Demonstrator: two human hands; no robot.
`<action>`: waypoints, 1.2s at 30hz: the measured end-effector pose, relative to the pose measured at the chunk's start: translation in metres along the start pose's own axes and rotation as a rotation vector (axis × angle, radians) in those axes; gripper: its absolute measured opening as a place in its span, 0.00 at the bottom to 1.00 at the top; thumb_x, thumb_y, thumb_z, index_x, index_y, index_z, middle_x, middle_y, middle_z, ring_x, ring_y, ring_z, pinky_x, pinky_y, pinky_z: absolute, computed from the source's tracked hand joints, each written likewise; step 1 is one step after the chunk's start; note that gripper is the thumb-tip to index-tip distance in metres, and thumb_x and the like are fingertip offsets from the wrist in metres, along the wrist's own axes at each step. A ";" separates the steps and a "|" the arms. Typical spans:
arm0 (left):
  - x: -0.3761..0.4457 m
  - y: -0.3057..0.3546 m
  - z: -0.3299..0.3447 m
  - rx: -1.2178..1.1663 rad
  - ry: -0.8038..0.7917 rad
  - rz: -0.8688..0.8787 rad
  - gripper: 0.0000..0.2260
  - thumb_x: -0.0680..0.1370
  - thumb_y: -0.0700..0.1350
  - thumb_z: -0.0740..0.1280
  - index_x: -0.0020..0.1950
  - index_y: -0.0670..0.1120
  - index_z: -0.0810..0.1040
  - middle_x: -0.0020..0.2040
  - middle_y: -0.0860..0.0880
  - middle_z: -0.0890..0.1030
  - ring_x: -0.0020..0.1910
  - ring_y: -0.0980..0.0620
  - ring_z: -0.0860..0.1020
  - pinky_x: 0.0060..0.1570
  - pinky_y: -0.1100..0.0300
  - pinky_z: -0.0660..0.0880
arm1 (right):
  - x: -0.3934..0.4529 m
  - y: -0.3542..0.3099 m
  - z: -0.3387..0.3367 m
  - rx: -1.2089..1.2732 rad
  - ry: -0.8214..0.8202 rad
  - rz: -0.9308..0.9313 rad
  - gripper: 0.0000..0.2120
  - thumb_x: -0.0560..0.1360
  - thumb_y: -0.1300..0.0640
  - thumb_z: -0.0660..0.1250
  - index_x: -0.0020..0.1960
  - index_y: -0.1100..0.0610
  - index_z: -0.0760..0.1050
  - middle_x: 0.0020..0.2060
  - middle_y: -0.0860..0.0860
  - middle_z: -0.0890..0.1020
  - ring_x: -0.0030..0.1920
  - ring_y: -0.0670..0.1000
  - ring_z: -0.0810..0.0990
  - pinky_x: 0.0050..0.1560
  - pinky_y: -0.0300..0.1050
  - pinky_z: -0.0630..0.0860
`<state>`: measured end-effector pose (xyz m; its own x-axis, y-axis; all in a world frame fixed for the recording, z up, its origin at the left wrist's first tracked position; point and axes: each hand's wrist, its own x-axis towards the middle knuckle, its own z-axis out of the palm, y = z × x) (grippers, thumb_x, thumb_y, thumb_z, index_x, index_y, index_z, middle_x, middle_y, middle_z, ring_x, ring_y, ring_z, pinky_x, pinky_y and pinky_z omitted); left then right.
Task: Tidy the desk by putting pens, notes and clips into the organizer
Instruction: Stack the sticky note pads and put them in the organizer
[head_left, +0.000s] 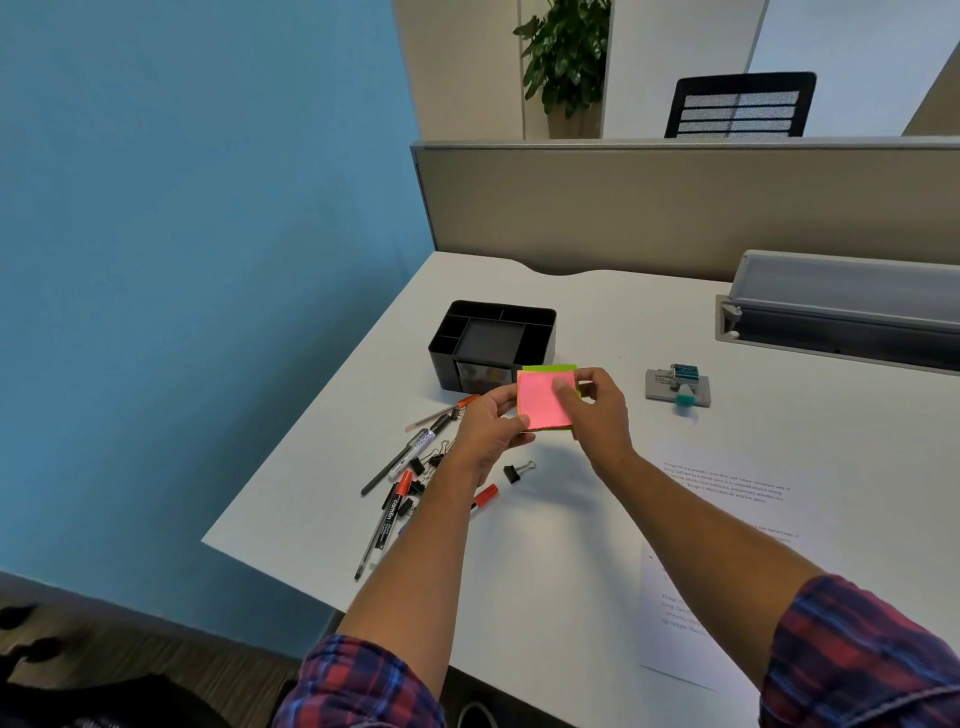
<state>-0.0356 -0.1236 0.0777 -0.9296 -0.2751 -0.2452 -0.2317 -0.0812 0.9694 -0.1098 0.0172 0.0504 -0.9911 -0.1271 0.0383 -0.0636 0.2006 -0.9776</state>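
Both hands hold a pad of sticky notes, pink on top with green and orange layers under it, just above the desk. My left hand grips its left edge and my right hand pinches its right side, thumb on the pink face. A black organizer with several compartments stands just behind the pad. Left of my left arm lies a heap of pens and markers mixed with black binder clips. One binder clip and a red marker cap end lie between my arms.
A grey stamp pad with a teal-tipped item sits right of the pad. Printed paper sheets lie under my right forearm. A grey tray stands at the back right, against a beige partition. The desk's left edge is close to the pens.
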 end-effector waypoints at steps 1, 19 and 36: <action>0.000 0.000 -0.001 -0.002 -0.005 0.000 0.22 0.78 0.30 0.67 0.71 0.43 0.75 0.65 0.46 0.79 0.56 0.48 0.81 0.48 0.57 0.82 | 0.002 0.001 -0.003 -0.004 -0.049 0.000 0.15 0.77 0.45 0.69 0.57 0.52 0.73 0.54 0.51 0.79 0.54 0.53 0.80 0.40 0.45 0.80; -0.004 -0.013 -0.008 -0.295 0.034 -0.084 0.25 0.76 0.34 0.72 0.72 0.48 0.75 0.53 0.48 0.86 0.50 0.46 0.80 0.47 0.58 0.80 | 0.015 -0.009 -0.011 0.129 -0.150 0.207 0.30 0.74 0.52 0.75 0.71 0.53 0.66 0.59 0.55 0.76 0.56 0.56 0.79 0.52 0.52 0.82; 0.014 0.005 -0.011 -0.230 0.101 -0.205 0.06 0.77 0.39 0.73 0.54 0.42 0.81 0.46 0.44 0.86 0.43 0.46 0.86 0.38 0.61 0.80 | 0.011 -0.016 0.007 0.090 -0.221 0.135 0.22 0.81 0.37 0.53 0.60 0.55 0.70 0.46 0.53 0.78 0.41 0.50 0.78 0.30 0.34 0.72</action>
<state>-0.0464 -0.1384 0.0787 -0.8345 -0.3232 -0.4462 -0.3297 -0.3559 0.8744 -0.1187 0.0057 0.0651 -0.9397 -0.3164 -0.1301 0.0877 0.1447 -0.9856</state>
